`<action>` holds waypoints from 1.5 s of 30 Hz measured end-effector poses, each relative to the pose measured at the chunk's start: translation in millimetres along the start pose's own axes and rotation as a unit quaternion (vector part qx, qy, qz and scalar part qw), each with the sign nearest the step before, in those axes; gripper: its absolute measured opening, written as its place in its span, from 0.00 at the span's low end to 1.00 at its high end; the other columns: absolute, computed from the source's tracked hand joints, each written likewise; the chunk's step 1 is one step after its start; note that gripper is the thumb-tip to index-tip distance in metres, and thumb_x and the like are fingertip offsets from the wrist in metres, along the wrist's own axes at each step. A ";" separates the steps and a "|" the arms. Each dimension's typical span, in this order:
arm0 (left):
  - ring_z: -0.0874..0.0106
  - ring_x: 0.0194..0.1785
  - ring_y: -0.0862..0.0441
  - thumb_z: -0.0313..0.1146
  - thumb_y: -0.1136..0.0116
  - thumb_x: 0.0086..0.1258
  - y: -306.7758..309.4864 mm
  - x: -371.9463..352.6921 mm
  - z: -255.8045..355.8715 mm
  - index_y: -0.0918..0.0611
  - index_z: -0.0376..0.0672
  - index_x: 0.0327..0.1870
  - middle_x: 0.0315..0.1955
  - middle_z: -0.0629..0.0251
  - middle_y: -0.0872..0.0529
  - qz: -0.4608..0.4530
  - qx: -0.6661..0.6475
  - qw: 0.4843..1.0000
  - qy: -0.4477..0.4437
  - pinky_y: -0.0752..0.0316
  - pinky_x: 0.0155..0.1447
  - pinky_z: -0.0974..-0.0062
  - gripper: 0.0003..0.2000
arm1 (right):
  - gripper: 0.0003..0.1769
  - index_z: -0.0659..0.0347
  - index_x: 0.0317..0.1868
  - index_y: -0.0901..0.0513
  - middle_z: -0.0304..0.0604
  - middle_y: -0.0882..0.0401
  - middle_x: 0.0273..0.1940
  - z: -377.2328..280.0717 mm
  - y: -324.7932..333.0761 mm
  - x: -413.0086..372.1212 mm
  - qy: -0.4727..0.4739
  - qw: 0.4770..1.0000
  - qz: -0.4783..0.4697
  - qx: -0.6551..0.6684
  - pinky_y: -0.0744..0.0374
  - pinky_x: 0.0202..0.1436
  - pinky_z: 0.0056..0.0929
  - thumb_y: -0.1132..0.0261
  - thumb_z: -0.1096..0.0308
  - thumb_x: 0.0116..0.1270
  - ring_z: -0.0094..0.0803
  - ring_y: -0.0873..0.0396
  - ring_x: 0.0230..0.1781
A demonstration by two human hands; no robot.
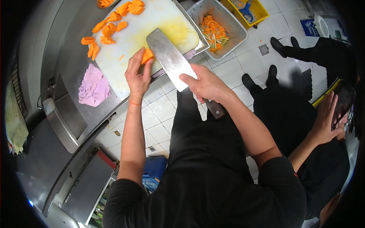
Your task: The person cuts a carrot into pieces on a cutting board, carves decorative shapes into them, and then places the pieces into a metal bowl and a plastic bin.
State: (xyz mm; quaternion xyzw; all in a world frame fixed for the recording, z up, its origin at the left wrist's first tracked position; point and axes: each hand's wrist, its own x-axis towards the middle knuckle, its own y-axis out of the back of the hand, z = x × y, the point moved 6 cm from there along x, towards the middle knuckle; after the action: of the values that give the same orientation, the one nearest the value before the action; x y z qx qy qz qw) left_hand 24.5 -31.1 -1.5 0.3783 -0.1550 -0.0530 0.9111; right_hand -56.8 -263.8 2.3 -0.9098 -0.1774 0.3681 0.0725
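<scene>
My right hand [205, 83] is wrapped round the dark handle of a cleaver [166, 57], its thumb lying against the wide blade. The blade points up and to the left, over the front edge of the white cutting board [131, 45]. Beside the blade, my left hand [137, 72] holds an orange carrot chunk [147, 56] at the board, with its fingers curled around it. Several cut carrot pieces [108, 29] lie along the far left side of the board, where a yellow stain also shows.
A crumpled pink cloth [94, 85] lies left of the board on the steel counter [68, 53]. Right of the board is a grey bin [239, 36] with vegetable scraps, then a yellow container [262, 12]. A person in black [285, 110] stands close at my right, holding a dark object.
</scene>
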 end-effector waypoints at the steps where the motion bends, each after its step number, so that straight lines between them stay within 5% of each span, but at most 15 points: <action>1: 0.57 0.59 0.10 0.29 0.25 0.74 0.4 0.7 1.3 0.13 0.41 0.69 0.60 0.52 0.09 -0.001 0.007 1.000 -0.006 0.16 0.65 0.64 0.23 | 0.21 0.68 0.63 0.22 0.35 0.26 0.20 0.4 0.4 0.3 0.000 1.000 -0.001 0.000 0.27 0.17 0.29 0.37 0.57 0.85 0.23 0.28 0.14; 31: 0.57 0.58 0.10 0.24 0.23 0.69 0.7 6.8 -1.1 0.09 0.40 0.60 0.54 0.55 0.06 -0.017 -0.030 0.999 -0.009 0.16 0.63 0.65 0.18 | 0.23 0.69 0.67 0.24 0.36 0.24 0.21 -23.8 5.4 20.4 -0.015 0.998 -0.025 -0.062 0.31 0.17 0.29 0.38 0.57 0.86 0.22 0.33 0.11; 40: 0.58 0.58 0.10 0.26 0.23 0.69 1.8 7.8 1.3 0.08 0.40 0.59 0.53 0.56 0.06 -0.017 -0.020 1.000 -0.005 0.16 0.63 0.65 0.17 | 0.20 0.76 0.56 0.26 0.42 0.25 0.20 -49.0 -2.5 37.2 0.028 0.994 -0.008 -0.109 0.25 0.16 0.36 0.40 0.60 0.86 0.30 0.25 0.12; 43: 0.58 0.58 0.10 0.26 0.23 0.69 1.8 8.6 2.1 0.08 0.41 0.59 0.53 0.57 0.06 -0.018 -0.019 1.000 -0.008 0.16 0.63 0.65 0.17 | 0.21 0.73 0.57 0.25 0.38 0.27 0.20 -53.2 -4.3 42.1 0.019 0.994 -0.001 -0.111 0.30 0.17 0.33 0.38 0.59 0.86 0.26 0.30 0.11; 45: 0.58 0.58 0.10 0.26 0.23 0.69 2.0 8.0 1.8 0.08 0.41 0.59 0.53 0.57 0.06 -0.019 -0.019 1.000 -0.003 0.16 0.63 0.65 0.17 | 0.22 0.78 0.56 0.26 0.44 0.24 0.21 -55.8 -5.8 46.9 0.032 0.990 -0.004 -0.140 0.24 0.17 0.37 0.40 0.60 0.85 0.33 0.23 0.13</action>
State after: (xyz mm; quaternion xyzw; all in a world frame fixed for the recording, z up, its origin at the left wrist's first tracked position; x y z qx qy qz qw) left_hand 31.4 -32.7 3.0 0.3640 -0.1499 -0.0748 0.9162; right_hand 11.7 -240.8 13.7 -0.9216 -0.2287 0.3098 -0.0484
